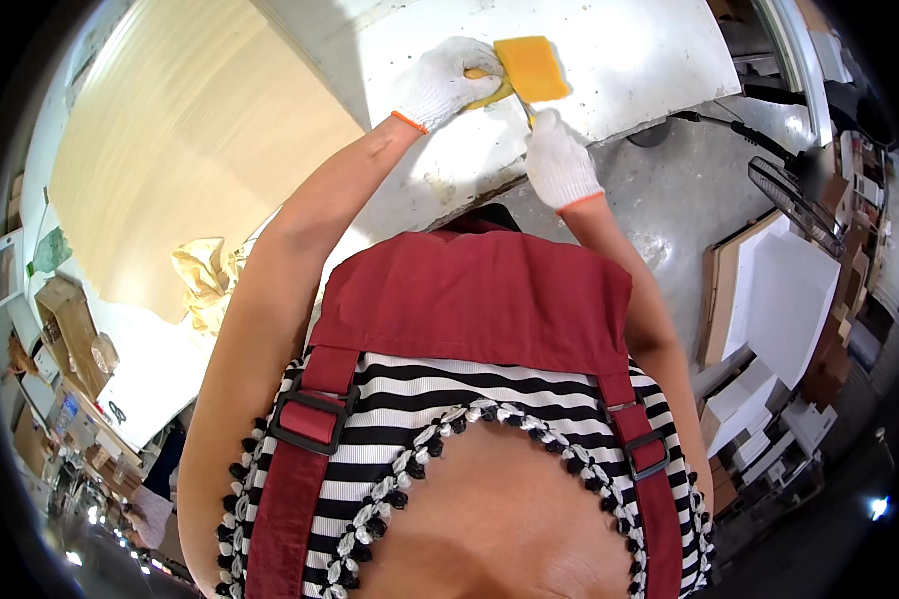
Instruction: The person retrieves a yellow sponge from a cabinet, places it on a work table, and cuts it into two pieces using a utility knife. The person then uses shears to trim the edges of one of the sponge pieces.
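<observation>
On the white tabletop (619, 60), a flat, square, orange-yellow pad (534, 70), like a sponge, lies just right of my left hand. My left hand (451, 78), in a white knitted glove with an orange cuff, pinches a folded yellow piece (489, 95) that looks like a sponge or cloth. In a matching glove, my right hand (561, 162) is closed around a slim tool (528, 113) with a yellow part and a thin, pale, blade-like end. The tool points up-left toward the folded piece; whether they touch I cannot tell.
A large pale wood-grain board (200, 130) covers the left side of the table. Crumpled yellowish paper (202, 280) rests near its lower edge. Right of the table stand a black fan (794, 205) and a large open white box (769, 299), with several cartons around.
</observation>
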Demonstrator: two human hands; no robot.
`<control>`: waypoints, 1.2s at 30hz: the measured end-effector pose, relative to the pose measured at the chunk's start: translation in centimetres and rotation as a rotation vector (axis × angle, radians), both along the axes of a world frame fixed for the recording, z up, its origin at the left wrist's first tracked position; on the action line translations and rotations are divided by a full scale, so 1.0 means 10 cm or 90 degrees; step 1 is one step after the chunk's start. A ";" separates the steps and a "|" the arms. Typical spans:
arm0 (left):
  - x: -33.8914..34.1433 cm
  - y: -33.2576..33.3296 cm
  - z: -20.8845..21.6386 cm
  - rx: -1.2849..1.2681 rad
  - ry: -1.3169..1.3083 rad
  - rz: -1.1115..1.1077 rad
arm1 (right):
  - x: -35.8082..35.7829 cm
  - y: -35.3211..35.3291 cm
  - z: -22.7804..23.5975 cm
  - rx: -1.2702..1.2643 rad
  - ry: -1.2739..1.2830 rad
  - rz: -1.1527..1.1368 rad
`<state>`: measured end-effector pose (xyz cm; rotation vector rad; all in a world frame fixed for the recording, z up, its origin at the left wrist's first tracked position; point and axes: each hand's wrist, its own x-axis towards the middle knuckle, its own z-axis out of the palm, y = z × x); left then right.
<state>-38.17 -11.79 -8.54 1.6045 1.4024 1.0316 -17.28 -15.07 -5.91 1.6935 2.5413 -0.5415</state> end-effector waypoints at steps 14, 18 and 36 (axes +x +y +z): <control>0.03 0.03 0.01 -0.015 0.077 -0.030 | -0.15 0.26 -0.10 -0.014 -0.068 0.016; -0.01 0.00 0.07 -0.062 0.001 -0.023 | 0.06 -0.12 -0.03 -0.006 0.003 -0.011; 0.00 0.00 -0.04 -0.005 0.017 -0.043 | -0.12 0.10 -0.02 0.005 -0.064 0.015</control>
